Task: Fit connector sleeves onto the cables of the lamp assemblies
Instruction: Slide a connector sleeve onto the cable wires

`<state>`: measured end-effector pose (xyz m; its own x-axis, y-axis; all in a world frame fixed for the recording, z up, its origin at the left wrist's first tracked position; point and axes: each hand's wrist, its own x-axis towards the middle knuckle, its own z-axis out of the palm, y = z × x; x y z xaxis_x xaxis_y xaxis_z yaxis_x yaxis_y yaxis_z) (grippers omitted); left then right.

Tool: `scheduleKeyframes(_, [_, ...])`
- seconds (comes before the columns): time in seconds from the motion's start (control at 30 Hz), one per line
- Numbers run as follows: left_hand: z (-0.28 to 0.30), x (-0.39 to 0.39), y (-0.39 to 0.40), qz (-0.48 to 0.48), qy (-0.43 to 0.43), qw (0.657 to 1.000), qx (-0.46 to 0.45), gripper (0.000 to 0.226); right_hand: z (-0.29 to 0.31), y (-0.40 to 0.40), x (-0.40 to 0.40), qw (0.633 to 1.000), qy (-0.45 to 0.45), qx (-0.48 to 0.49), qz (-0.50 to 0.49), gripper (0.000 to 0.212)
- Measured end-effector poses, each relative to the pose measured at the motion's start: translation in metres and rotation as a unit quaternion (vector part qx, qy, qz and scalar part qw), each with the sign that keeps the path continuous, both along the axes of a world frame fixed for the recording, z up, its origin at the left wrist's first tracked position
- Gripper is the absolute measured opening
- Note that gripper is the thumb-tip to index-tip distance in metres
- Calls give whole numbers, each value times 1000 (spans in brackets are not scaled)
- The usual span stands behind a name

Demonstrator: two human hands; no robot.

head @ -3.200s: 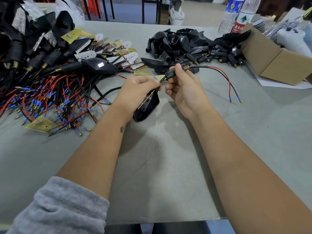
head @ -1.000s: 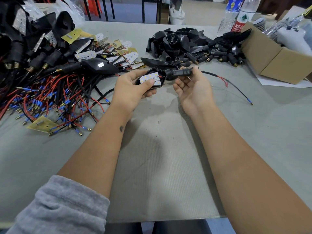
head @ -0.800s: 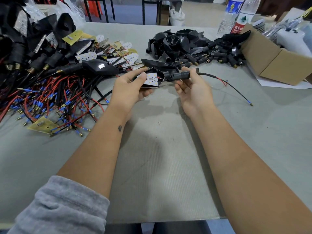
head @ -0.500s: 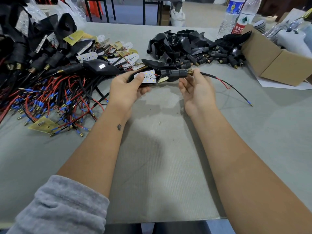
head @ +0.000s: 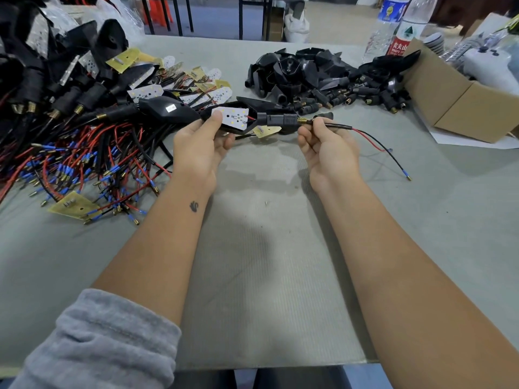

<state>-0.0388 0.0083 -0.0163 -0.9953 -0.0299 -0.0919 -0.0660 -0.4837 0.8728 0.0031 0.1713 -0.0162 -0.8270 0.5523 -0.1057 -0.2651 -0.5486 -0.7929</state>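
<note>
- While both hands are raised over the grey desk (head: pixel 266 276), one lamp assembly is held level between them, clear of the desktop.
- Left hand (head: pixel 200 144): fingers curled under the black lamp housing (head: pixel 224 127), thumb pressed on its white LED board (head: pixel 233 117).
- Right hand (head: pixel 327 147): fingertips pinch the cable (head: pixel 338 125) just past the brass threaded end of the sleeve.
- Connector sleeve (head: pixel 278 119): black, ribbed, seated on the cable against the housing's stem.
- Red and black wires (head: pixel 376 141): trail right from the pinch and droop to the desk; the black one ends in a blue-collared terminal.
- Left of the desk: heap of finished lamp assemblies (head: pixel 70 108) with tangled red and black leads, gold circuit boards among them.
- Far centre: pile of loose black housings and sleeves (head: pixel 323 80).
- Far right: cardboard box (head: pixel 455 99), two plastic bottles (head: pixel 393 26) behind it.
- Grey sleeve (head: pixel 98 341): on the left forearm, near edge.
</note>
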Motion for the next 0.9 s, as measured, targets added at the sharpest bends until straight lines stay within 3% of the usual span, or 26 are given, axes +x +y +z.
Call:
scheduleKeyframes(0.13, [0, -1, -2, -7, -17, 999, 43, 15, 1, -1, 0, 1000, 16, -11, 10, 7])
scheduleKeyframes(0.37, [-2, 10, 16, -128, 22, 988, -88, 12, 0, -10, 0, 992, 70, -57, 92, 11])
scheduleKeyframes(0.47, [-1, 17, 24, -159, 42, 981, -103, 9, -1, -15, 0, 987, 68, -12, 145, 12])
scheduleKeyframes(0.7, [3, 22, 24, -110, 91, 989, -24, 9, -1, -20, 4, 969, 26, 143, 198, 13])
scheduleKeyframes(0.8, [3, 24, 26, -101, 95, 990, -28, 34, -1, -19, 5, 963, 16, 170, 208, 13])
scheduleKeyframes(0.9, [1, 23, 27, -76, 104, 991, -35, 37, -1, -19, 6, 960, 10, 182, 213, 14])
